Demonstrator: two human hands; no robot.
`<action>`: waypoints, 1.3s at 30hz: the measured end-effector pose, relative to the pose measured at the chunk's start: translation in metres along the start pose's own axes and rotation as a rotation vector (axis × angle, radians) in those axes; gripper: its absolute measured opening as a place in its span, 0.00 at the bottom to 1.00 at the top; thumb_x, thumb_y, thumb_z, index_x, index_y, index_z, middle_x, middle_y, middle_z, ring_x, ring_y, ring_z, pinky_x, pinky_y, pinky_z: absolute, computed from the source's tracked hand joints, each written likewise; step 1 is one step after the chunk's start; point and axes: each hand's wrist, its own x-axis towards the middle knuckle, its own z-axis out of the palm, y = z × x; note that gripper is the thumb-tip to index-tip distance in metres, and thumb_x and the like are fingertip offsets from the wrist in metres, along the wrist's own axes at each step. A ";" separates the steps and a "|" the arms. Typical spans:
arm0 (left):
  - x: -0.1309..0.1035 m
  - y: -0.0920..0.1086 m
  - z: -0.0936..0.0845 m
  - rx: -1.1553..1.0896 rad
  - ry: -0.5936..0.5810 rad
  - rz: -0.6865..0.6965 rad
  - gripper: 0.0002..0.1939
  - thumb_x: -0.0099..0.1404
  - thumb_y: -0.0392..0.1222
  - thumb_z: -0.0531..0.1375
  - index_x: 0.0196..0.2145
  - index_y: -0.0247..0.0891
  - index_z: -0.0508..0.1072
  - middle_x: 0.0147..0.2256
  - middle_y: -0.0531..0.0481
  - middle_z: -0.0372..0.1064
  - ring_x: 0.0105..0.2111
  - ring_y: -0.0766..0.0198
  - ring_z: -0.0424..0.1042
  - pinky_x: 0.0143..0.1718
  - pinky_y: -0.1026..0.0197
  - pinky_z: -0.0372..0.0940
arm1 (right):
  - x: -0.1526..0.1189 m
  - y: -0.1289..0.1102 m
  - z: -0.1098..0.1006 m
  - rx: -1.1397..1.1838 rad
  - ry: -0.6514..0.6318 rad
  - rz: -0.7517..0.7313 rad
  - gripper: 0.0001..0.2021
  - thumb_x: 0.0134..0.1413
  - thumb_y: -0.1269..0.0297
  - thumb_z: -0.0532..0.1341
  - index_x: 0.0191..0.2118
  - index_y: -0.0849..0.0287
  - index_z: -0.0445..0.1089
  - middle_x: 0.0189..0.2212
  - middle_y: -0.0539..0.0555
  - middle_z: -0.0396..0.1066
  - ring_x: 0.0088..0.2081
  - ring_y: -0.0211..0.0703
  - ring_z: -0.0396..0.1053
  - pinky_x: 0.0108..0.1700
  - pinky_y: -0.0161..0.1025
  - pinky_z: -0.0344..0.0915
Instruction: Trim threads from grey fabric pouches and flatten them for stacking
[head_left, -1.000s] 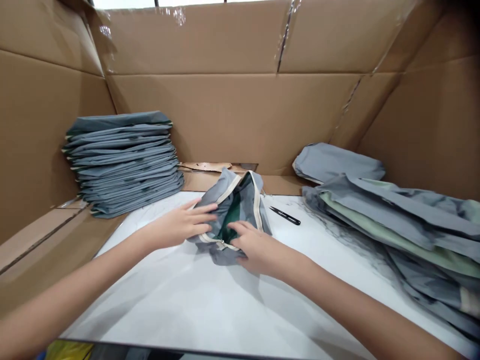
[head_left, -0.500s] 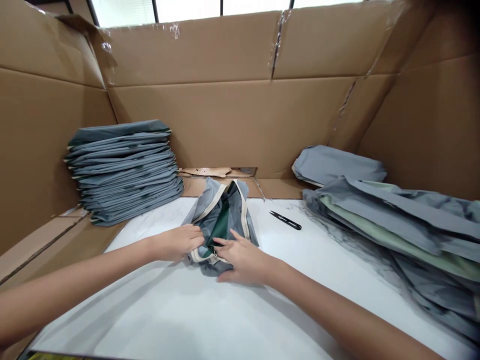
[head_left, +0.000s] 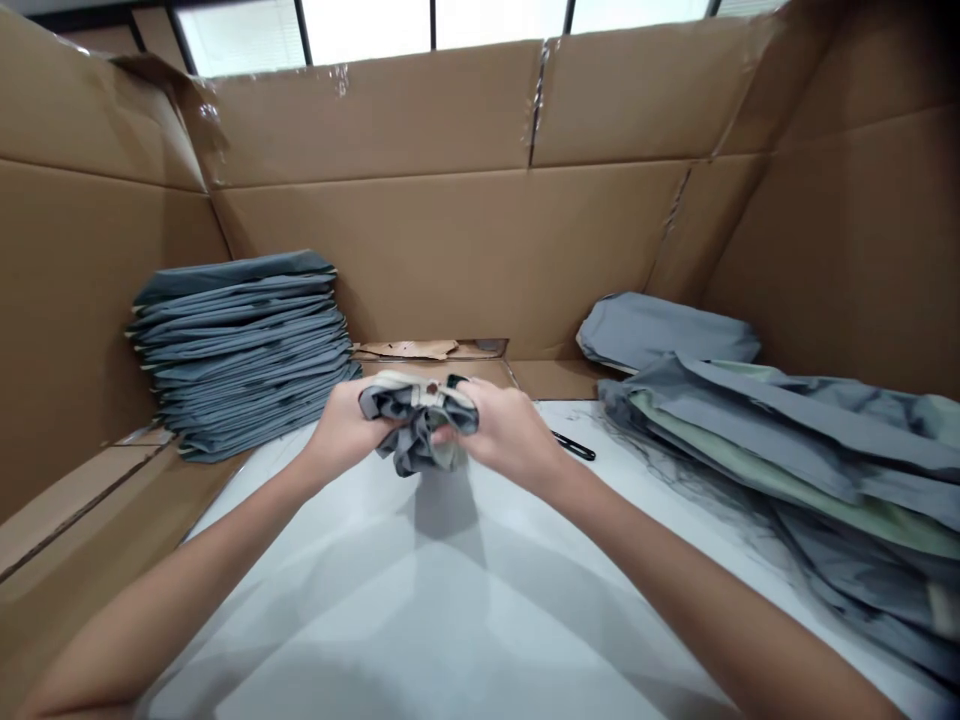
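Observation:
A grey-blue fabric pouch (head_left: 420, 440) with a cream zipper edge is bunched up in the air above the white tabletop. On its left side my left hand (head_left: 349, 425) is closed round the cloth. My right hand (head_left: 506, 430) grips the opposite side, fingers wrapped over the zipper edge. The pouch's green lining is mostly out of sight in the folds. Black thread snips (head_left: 574, 446) lie on the table just beyond my right hand, which partly covers them.
A tall stack of folded grey-blue fabric pieces (head_left: 247, 360) stands at the left. On the right lies a loose heap of grey and pale-green fabric (head_left: 780, 430), with a folded grey piece (head_left: 667, 330) behind it. Cardboard walls (head_left: 420, 250) enclose the table (head_left: 420, 620).
Both hands have lifted the pouch off the table and bunched it together. Earlier it lay spread with its green inside showing, my right fingers at the near zipper edge.

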 end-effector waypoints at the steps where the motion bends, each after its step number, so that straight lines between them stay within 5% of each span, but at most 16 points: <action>1: 0.005 0.003 0.000 0.058 0.061 0.013 0.08 0.49 0.39 0.60 0.29 0.34 0.72 0.26 0.52 0.71 0.26 0.67 0.69 0.27 0.68 0.61 | 0.006 0.000 -0.009 -0.056 0.013 0.064 0.18 0.46 0.46 0.56 0.32 0.58 0.66 0.29 0.49 0.70 0.32 0.32 0.64 0.31 0.27 0.51; 8: 0.041 0.007 0.010 0.764 0.413 0.036 0.09 0.51 0.34 0.53 0.31 0.37 0.71 0.29 0.49 0.70 0.31 0.61 0.70 0.27 0.65 0.54 | 0.070 0.015 -0.032 -0.373 0.247 0.249 0.10 0.49 0.66 0.51 0.39 0.55 0.63 0.32 0.53 0.69 0.32 0.37 0.65 0.31 0.28 0.46; 12: 0.048 0.006 0.034 0.866 0.376 0.012 0.09 0.52 0.33 0.53 0.33 0.37 0.69 0.31 0.47 0.70 0.31 0.59 0.69 0.25 0.64 0.51 | 0.100 0.028 -0.029 -0.416 0.352 0.319 0.14 0.52 0.68 0.48 0.45 0.57 0.59 0.31 0.55 0.68 0.33 0.36 0.66 0.33 0.28 0.50; 17: 0.028 -0.008 0.049 0.751 0.344 0.031 0.03 0.54 0.36 0.54 0.29 0.39 0.67 0.24 0.50 0.67 0.23 0.62 0.66 0.22 0.65 0.47 | 0.081 0.043 -0.013 -0.392 0.421 0.242 0.18 0.52 0.67 0.47 0.50 0.58 0.58 0.35 0.54 0.68 0.33 0.32 0.65 0.32 0.26 0.50; 22: 0.011 -0.026 0.040 0.764 0.521 0.335 0.02 0.55 0.36 0.54 0.26 0.38 0.65 0.21 0.52 0.65 0.22 0.65 0.65 0.22 0.66 0.49 | 0.040 0.056 0.016 -0.382 0.400 -0.024 0.23 0.50 0.66 0.49 0.54 0.54 0.58 0.47 0.52 0.65 0.41 0.31 0.64 0.34 0.25 0.51; 26: 0.024 -0.031 0.028 0.786 0.630 0.562 0.05 0.58 0.38 0.52 0.27 0.37 0.66 0.21 0.50 0.66 0.22 0.66 0.65 0.24 0.66 0.52 | 0.031 0.046 0.031 -0.364 0.429 0.069 0.19 0.52 0.56 0.50 0.47 0.57 0.63 0.41 0.52 0.69 0.37 0.32 0.65 0.30 0.27 0.47; 31: 0.043 -0.035 0.020 0.816 0.794 0.618 0.04 0.57 0.37 0.53 0.27 0.37 0.66 0.21 0.51 0.66 0.21 0.68 0.65 0.24 0.67 0.53 | 0.049 0.036 0.025 -0.398 0.401 0.177 0.16 0.52 0.55 0.47 0.41 0.57 0.64 0.31 0.51 0.69 0.31 0.33 0.65 0.28 0.30 0.42; 36: 0.032 -0.036 0.033 0.811 0.603 0.653 0.04 0.55 0.35 0.52 0.27 0.37 0.67 0.21 0.52 0.68 0.22 0.68 0.67 0.23 0.67 0.54 | 0.057 0.042 0.007 -0.416 0.408 0.264 0.23 0.50 0.64 0.48 0.54 0.54 0.56 0.32 0.52 0.68 0.31 0.33 0.65 0.30 0.28 0.47; 39: 0.024 -0.029 0.052 0.714 0.580 0.530 0.04 0.52 0.34 0.53 0.28 0.37 0.67 0.20 0.53 0.67 0.20 0.68 0.67 0.22 0.68 0.54 | 0.060 0.037 -0.002 -0.392 0.472 0.290 0.26 0.52 0.67 0.45 0.59 0.50 0.51 0.37 0.53 0.68 0.34 0.34 0.66 0.33 0.29 0.51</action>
